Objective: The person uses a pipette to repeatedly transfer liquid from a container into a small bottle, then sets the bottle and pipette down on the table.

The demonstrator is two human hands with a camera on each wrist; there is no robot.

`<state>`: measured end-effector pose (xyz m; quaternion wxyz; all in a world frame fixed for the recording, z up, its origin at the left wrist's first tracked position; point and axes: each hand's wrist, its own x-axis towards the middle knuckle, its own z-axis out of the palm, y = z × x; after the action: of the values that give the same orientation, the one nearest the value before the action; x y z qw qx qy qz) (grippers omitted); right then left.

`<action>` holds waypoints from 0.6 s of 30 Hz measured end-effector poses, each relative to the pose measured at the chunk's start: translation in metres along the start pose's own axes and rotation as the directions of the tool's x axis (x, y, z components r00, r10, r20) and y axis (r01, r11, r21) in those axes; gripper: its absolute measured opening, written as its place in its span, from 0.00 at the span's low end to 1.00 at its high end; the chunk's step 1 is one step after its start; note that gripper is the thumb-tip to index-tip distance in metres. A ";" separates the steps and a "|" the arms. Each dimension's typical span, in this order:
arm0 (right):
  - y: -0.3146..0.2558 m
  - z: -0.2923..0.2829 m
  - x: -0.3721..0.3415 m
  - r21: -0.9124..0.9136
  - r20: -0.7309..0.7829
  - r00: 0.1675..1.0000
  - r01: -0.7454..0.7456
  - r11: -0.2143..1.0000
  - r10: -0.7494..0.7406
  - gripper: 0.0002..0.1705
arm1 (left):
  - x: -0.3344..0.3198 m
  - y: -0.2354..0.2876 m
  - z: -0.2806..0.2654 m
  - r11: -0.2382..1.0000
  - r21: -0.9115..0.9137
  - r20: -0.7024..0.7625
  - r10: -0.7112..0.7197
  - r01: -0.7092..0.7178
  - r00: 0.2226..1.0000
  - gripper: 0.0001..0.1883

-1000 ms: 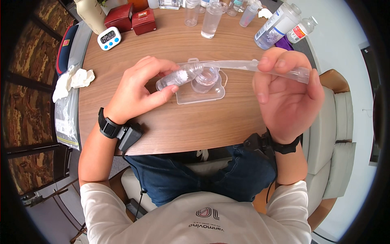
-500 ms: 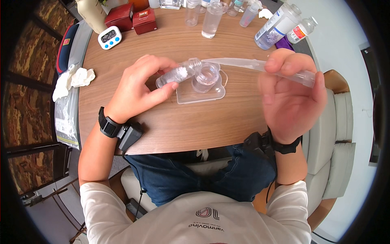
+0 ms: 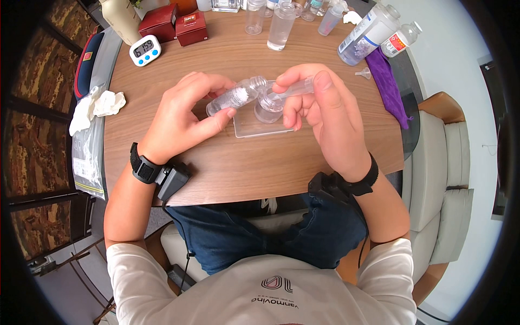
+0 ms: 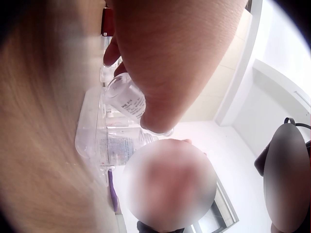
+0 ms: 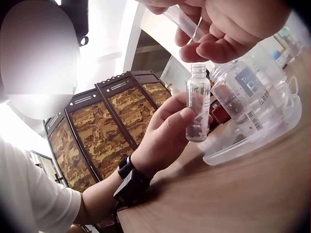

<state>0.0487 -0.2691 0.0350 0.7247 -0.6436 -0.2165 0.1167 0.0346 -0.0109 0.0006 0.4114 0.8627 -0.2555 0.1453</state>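
My left hand [image 3: 187, 116] grips a small clear bottle [image 3: 234, 99] with fine print on its side and bits of white inside. In the head view it leans with its uncapped mouth to the right. Close by that mouth, my right hand [image 3: 333, 122] holds a translucent plastic tube [image 3: 297, 88] between thumb and fingers. The right wrist view shows the tube [image 5: 183, 23] slanting above the bottle [image 5: 198, 109]; its lower end is hidden by the fingers. A wider clear jar [image 3: 266, 112] stands just below the bottle's neck, on a shallow clear tray [image 3: 254, 134].
At the back are a white timer [image 3: 145, 51], dark red boxes [image 3: 192, 29], a clear bottle of liquid [image 3: 280, 30] and larger bottles [image 3: 363, 40]. A purple cloth [image 3: 387, 86] and small funnel [image 3: 364, 73] lie right. Crumpled tissue [image 3: 108, 103] lies left.
My right hand has moved left with the tube, from the table's right side to near the bottle's mouth, uncovering the cloth and funnel. The left hand has kept the bottle nearly still.
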 end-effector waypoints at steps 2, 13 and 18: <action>0.001 -0.001 0.000 0.021 0.001 1.000 0.016 1.000 -0.016 0.26 | 0.000 0.001 0.000 1.000 -0.002 0.000 -0.001 0.001 1.000 0.18; 0.002 -0.003 0.001 0.018 0.006 1.000 0.028 0.999 -0.028 0.27 | 0.000 0.000 0.001 1.000 0.000 0.001 0.008 -0.008 1.000 0.18; 0.001 -0.003 0.001 0.029 0.001 1.000 0.024 0.999 -0.024 0.28 | 0.000 0.000 0.000 1.000 0.001 0.008 0.001 -0.001 1.000 0.18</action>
<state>0.0512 -0.2705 0.0336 0.7350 -0.6305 -0.2231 0.1115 0.0346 -0.0113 0.0009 0.4099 0.8633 -0.2577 0.1425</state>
